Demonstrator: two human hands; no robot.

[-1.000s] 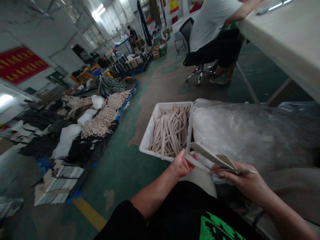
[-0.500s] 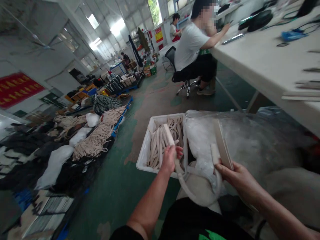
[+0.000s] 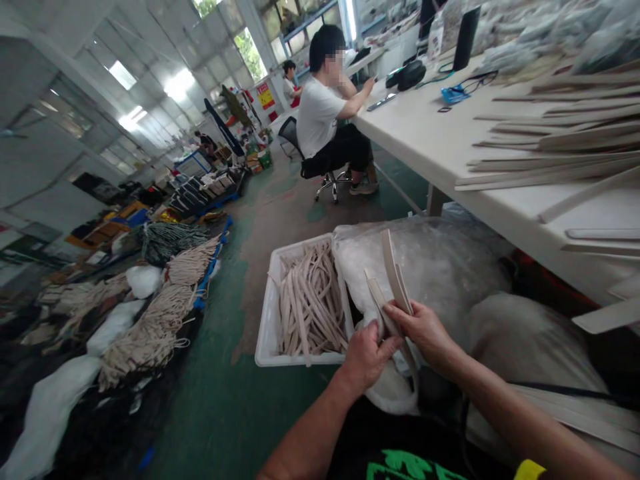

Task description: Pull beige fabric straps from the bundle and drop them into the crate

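Forward, left hand (image 3: 369,353) beside right hand (image 3: 424,332)

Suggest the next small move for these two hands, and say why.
I'd lean toward easing the lower strap up beside the taller strap: their tips stand apart at different heights, the right hand grips the straps, and the left hand is close by with its fingers on them, so a small shift might be enough.
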